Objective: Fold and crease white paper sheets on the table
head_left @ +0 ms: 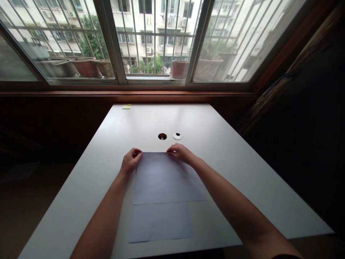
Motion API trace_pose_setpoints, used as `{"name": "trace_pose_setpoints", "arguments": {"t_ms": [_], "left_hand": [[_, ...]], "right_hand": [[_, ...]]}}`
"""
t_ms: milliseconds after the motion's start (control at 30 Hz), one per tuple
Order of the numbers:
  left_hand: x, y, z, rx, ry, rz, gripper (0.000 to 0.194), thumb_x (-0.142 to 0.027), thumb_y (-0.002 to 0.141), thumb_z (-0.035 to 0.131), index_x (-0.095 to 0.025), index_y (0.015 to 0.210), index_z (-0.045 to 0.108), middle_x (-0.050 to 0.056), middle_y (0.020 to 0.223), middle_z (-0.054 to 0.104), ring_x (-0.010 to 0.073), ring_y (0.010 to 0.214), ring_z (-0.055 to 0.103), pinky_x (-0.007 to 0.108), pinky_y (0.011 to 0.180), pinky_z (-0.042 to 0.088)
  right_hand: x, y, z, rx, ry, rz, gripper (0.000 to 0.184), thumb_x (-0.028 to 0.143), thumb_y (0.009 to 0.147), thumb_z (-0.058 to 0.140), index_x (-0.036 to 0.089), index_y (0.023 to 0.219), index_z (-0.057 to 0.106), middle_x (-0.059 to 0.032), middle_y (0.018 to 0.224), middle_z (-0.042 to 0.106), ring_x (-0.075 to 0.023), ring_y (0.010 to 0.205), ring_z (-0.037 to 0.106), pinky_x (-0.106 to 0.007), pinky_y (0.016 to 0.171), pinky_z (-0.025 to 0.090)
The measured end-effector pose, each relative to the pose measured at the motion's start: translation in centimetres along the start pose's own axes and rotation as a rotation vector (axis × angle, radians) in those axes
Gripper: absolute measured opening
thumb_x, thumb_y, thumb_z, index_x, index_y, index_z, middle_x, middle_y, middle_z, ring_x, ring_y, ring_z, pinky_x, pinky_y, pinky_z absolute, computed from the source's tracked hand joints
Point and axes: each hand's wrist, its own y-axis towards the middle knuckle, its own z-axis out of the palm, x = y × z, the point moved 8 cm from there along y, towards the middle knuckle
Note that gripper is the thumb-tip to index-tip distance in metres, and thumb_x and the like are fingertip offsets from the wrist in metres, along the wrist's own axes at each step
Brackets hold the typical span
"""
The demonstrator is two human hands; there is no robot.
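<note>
A pale bluish-white sheet of paper lies on the white table. Its near edge overlaps a second paper sheet, whose far part is hidden beneath it. At the far left corner of the upper sheet, my left hand is closed, thumb and fingers pinching the paper. My right hand pinches the far edge further right, and its forearm reaches over the sheet's right side. The right far corner is hidden behind that hand and arm.
Beyond the paper are a round cable hole and a silver-rimmed grommet. A yellow sticky note lies at the table's far left edge. Behind stands a barred window with flower pots; a curtain hangs at right.
</note>
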Motion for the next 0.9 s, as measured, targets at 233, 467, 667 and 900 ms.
{"name": "trace_pose_setpoints", "arguments": {"t_ms": [233, 467, 667, 900], "left_hand": [[-0.8, -0.1, -0.3, -0.009, 0.148, 0.073, 0.021, -0.039, 0.083, 0.061, -0.02, 0.09, 0.067, 0.002, 0.085, 0.071, 0.0183, 0.078, 0.066, 0.029, 0.073, 0.05], [-0.9, -0.1, -0.3, -0.01, 0.274, 0.113, 0.016, -0.033, 0.084, 0.057, -0.021, 0.088, 0.067, 0.002, 0.085, 0.071, 0.0185, 0.079, 0.065, 0.03, 0.076, 0.05], [-0.9, 0.1, -0.1, -0.005, 0.35, 0.139, 0.014, -0.029, 0.084, 0.055, -0.021, 0.087, 0.066, 0.002, 0.085, 0.069, 0.0184, 0.079, 0.064, 0.03, 0.076, 0.049], [-0.6, 0.2, -0.4, -0.043, 0.44, 0.155, 0.013, -0.028, 0.084, 0.054, -0.021, 0.084, 0.065, 0.004, 0.086, 0.069, 0.0209, 0.083, 0.064, 0.033, 0.079, 0.05]], "right_hand": [[-0.3, -0.1, 0.6, -0.046, -0.064, -0.054, 0.016, 0.013, 0.085, 0.068, 0.023, 0.093, 0.078, -0.006, 0.089, 0.074, -0.0211, 0.088, 0.06, -0.034, 0.085, 0.048], [-0.6, -0.5, 0.9, -0.115, -0.134, -0.065, 0.023, 0.013, 0.084, 0.071, 0.025, 0.103, 0.076, -0.007, 0.09, 0.071, -0.0219, 0.09, 0.058, -0.035, 0.084, 0.048], [-0.5, -1.3, 0.8, -0.176, -0.134, -0.056, 0.024, 0.016, 0.086, 0.069, 0.027, 0.107, 0.074, -0.0067, 0.095, 0.068, -0.0228, 0.094, 0.055, -0.038, 0.087, 0.048], [-0.3, -2.2, 0.8, -0.245, -0.137, -0.077, 0.013, 0.024, 0.092, 0.064, 0.028, 0.096, 0.076, -0.0071, 0.093, 0.065, -0.0231, 0.094, 0.054, -0.038, 0.086, 0.048]]}}
